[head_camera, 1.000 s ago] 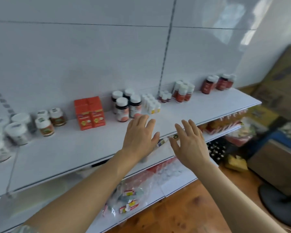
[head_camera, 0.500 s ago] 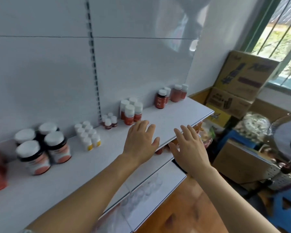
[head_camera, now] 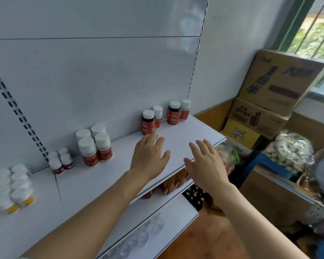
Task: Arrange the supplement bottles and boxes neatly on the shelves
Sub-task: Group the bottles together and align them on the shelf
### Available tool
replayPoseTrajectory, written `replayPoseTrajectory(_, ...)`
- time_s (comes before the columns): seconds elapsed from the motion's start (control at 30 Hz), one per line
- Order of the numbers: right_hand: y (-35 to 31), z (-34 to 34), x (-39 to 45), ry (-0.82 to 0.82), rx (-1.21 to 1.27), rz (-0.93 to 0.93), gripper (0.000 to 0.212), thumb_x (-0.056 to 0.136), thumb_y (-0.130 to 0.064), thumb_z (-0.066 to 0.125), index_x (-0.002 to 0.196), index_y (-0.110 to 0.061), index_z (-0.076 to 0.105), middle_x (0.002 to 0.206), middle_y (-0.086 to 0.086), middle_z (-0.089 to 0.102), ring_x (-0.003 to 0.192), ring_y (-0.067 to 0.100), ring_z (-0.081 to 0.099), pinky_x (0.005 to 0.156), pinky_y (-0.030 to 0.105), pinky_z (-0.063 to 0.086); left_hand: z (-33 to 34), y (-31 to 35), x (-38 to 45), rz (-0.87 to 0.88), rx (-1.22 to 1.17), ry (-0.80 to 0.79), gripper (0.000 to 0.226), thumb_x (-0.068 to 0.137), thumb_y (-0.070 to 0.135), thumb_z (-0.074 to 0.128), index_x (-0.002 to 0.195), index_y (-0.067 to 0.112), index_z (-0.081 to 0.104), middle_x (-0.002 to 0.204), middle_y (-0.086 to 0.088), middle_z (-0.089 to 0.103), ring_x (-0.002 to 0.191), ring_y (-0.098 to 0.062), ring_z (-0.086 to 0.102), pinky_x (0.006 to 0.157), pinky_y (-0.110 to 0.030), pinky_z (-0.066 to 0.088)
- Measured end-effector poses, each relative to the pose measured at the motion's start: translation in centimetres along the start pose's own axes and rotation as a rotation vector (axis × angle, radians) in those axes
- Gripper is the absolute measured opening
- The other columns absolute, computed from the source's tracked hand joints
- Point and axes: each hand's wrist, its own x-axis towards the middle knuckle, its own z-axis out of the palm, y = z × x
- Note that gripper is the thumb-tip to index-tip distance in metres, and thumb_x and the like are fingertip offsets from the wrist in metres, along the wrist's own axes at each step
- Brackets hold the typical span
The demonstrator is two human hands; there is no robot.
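1. Small white-capped bottles [head_camera: 12, 187] stand far left of both hands
2. Left hand [head_camera: 150, 156] hovers flat, fingers straight, holding nothing; dark Fe bottle [head_camera: 148, 122] just beyond its fingertips
3. Right hand [head_camera: 207, 165] equally spread, empty, over the shelf [head_camera: 185, 135] edge

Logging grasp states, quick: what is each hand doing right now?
Left hand: open, holding nothing, over the shelf.
Right hand: open, holding nothing.

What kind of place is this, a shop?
Probably a small shop or its stockroom: a white slotted retail shelf carries grouped supplement bottles, and stacked cardboard cartons stand by a window.
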Motion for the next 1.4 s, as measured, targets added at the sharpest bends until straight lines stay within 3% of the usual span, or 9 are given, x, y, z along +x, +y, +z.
replayPoseTrajectory(0.3, 5.8, 2.3, 11.0, -0.075, 0.091, -0.231, 0.059, 0.100, -0.047, 0.037, 0.151, -0.018, 0.027, 0.157, 0.005, 0.029, 0.148, 0.027, 0.014, 0.120, 0.041, 0.023, 2.4, 0.4, 6.9, -0.192, 0.082, 0.086, 0.042, 0.094, 0.043, 0.050, 0.125, 0.015, 0.055, 0.124, -0.002, 0.054, 0.114, -0.025, 0.049, 0.097, -0.040, 0.044)
replayPoseTrajectory(0.4, 5.8, 3.2, 14.8, -0.058, 0.137, -0.304, 0.056, 0.099, -0.043, 0.042, 0.148, -0.016, 0.032, 0.154, 0.004, 0.033, 0.146, 0.026, 0.018, 0.114, 0.041, 0.033, 3.4, -0.8, 9.3, -0.250, 0.063, 0.131, 0.042, 0.093, 0.041, 0.054, 0.125, 0.014, 0.054, 0.120, -0.003, 0.055, 0.112, -0.026, 0.051, 0.095, -0.040, 0.045)
replayPoseTrajectory(0.63, 4.8, 5.3, 22.9, -0.093, 0.206, -0.405, 0.052, 0.097, -0.035, 0.049, 0.144, -0.016, 0.036, 0.143, 0.001, 0.041, 0.133, 0.024, 0.035, 0.101, 0.036, 0.042, 6.1, -3.8, 14.4, -0.394, -0.013, 0.158, 0.059, 0.086, 0.027, 0.064, 0.138, 0.014, 0.039, 0.129, -0.009, 0.049, 0.116, -0.032, 0.049, 0.093, -0.045, 0.045)
replayPoseTrajectory(0.77, 3.3, 6.3, 26.8, -0.148, 0.290, -0.447, 0.050, 0.095, -0.018, 0.050, 0.143, -0.016, 0.034, 0.131, 0.007, 0.046, 0.111, 0.031, 0.051, 0.081, 0.040, 0.050, 7.4, -5.6, 15.9, -0.452, -0.078, 0.084, 0.072, 0.084, 0.022, 0.067, 0.147, 0.015, 0.031, 0.139, -0.009, 0.042, 0.125, -0.031, 0.045, 0.100, -0.046, 0.043)
replayPoseTrajectory(0.9, 1.5, 7.5, 29.8, -0.241, 0.299, -0.528, 0.063, 0.093, -0.007, 0.049, 0.149, -0.018, 0.022, 0.141, 0.010, 0.038, 0.109, 0.033, 0.056, 0.083, 0.039, 0.049, 8.4, -6.6, 16.1, -0.460, -0.121, 0.054, 0.073, 0.084, 0.022, 0.067, 0.147, 0.019, 0.031, 0.144, -0.007, 0.039, 0.125, -0.030, 0.047, 0.097, -0.045, 0.047)
replayPoseTrajectory(1.0, 0.8, 8.4, 31.4, -0.267, 0.330, -0.525, 0.050, 0.094, -0.012, 0.050, 0.140, -0.017, 0.034, 0.142, 0.011, 0.034, 0.107, 0.035, 0.058, 0.084, 0.040, 0.049, 9.1, -6.8, 16.2, -0.510, -0.188, 0.090, 0.064, 0.089, 0.024, 0.063, 0.144, 0.024, 0.032, 0.144, -0.004, 0.041, 0.123, -0.026, 0.051, 0.093, -0.044, 0.050)
replayPoseTrajectory(1.13, 0.9, 9.3, 33.0, -0.224, 0.360, -0.614, 0.032, 0.097, -0.020, 0.050, 0.128, -0.017, 0.048, 0.130, 0.011, 0.042, 0.092, 0.032, 0.061, 0.071, 0.032, 0.044, 9.7, -6.4, 16.7, -0.578, -0.217, 0.183, 0.054, 0.092, 0.019, 0.061, 0.140, 0.026, 0.037, 0.140, 0.000, 0.045, 0.122, -0.022, 0.051, 0.094, -0.040, 0.048)
replayPoseTrajectory(1.27, 1.9, 9.8, 34.0, -0.234, 0.443, -0.677, 0.030, 0.095, -0.028, 0.054, 0.123, -0.021, 0.050, 0.118, 0.009, 0.056, 0.096, 0.032, 0.060, 0.070, 0.033, 0.041, 9.4, -6.0, 16.7, -0.654, -0.292, 0.205, 0.052, 0.091, 0.023, 0.065, 0.137, 0.031, 0.042, 0.137, 0.008, 0.050, 0.115, -0.012, 0.053, 0.092, -0.025, 0.043)
replayPoseTrajectory(1.4, 3.9, 9.6, 33.9, -0.224, 0.642, -0.733, 0.032, 0.093, -0.031, 0.058, 0.125, -0.028, 0.057, 0.117, 0.002, 0.061, 0.094, 0.022, 0.059, 0.078, 0.035, 0.049, 7.4, -4.9, 15.7, -0.745, -0.431, 0.222, 0.047, 0.087, 0.035, 0.069, 0.128, 0.046, 0.049, 0.123, 0.020, 0.058, 0.099, 0.002, 0.059, 0.085, -0.019, 0.045)
